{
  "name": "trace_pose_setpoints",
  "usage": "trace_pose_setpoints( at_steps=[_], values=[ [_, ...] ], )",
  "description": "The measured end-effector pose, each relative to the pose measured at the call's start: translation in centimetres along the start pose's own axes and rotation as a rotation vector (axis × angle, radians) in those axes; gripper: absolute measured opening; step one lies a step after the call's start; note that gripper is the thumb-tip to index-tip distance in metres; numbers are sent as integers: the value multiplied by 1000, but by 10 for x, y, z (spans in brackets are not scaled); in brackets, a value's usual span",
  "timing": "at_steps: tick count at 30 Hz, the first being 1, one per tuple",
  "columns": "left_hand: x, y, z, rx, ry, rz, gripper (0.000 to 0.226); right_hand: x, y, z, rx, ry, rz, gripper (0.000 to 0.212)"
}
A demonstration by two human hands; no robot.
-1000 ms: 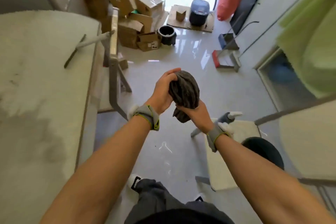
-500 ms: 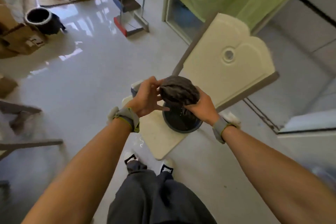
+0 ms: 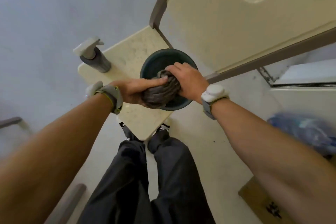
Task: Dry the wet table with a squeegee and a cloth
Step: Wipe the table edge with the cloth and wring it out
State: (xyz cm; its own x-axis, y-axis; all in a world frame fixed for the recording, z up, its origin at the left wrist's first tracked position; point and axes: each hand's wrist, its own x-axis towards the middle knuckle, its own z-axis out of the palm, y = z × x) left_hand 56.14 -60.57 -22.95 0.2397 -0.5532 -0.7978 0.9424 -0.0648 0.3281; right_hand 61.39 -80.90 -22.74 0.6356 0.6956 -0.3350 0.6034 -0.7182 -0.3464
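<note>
A grey cloth (image 3: 160, 92), twisted into a thick roll, is held over a dark green bowl (image 3: 160, 60). My left hand (image 3: 134, 91) grips its near-left end and my right hand (image 3: 189, 78) grips its far-right end. The bowl stands on a small cream stool (image 3: 134, 54) in front of my feet. Neither the wet table nor the squeegee is in view.
A grey spray bottle (image 3: 96, 58) with a white trigger stands on the stool's left corner. A cream folded tabletop (image 3: 236, 20) leans behind the bowl. A blue bag (image 3: 305, 131) and a cardboard box (image 3: 263, 203) lie on the floor at right.
The view turned from the wet table and squeegee to the stool. Both hands carried the cloth down over the bowl and now hold it twisted between them.
</note>
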Motion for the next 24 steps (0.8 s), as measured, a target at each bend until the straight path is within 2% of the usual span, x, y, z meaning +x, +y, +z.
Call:
trace_pose_setpoints(
  at_steps=[2,6,10,12,13,15,17,19,22,24],
  values=[
    [20,11,-2,258,89,-13,61,17,9,14,-115,-99,12,58],
    [71,29,-3,919,473,-31,77,47,25,29,-154,-278,125,45],
    [99,20,-2,1068,774,144,56,68,44,43,-87,-335,213,41],
    [113,13,0,1251,892,208,46,74,52,50,35,-407,332,32],
    [119,12,0,1334,941,253,40,76,55,54,92,-450,369,24],
    [126,8,-4,1428,953,310,39,79,64,59,136,-523,300,18],
    [129,7,-6,1400,887,335,57,81,74,59,169,-561,270,24],
    [127,13,-5,1219,827,294,68,77,84,54,244,-544,259,42],
    [118,28,-10,809,679,93,64,59,93,47,290,-357,139,83],
    [104,32,-18,413,502,-5,59,42,97,44,228,-177,-20,94]
  ],
)
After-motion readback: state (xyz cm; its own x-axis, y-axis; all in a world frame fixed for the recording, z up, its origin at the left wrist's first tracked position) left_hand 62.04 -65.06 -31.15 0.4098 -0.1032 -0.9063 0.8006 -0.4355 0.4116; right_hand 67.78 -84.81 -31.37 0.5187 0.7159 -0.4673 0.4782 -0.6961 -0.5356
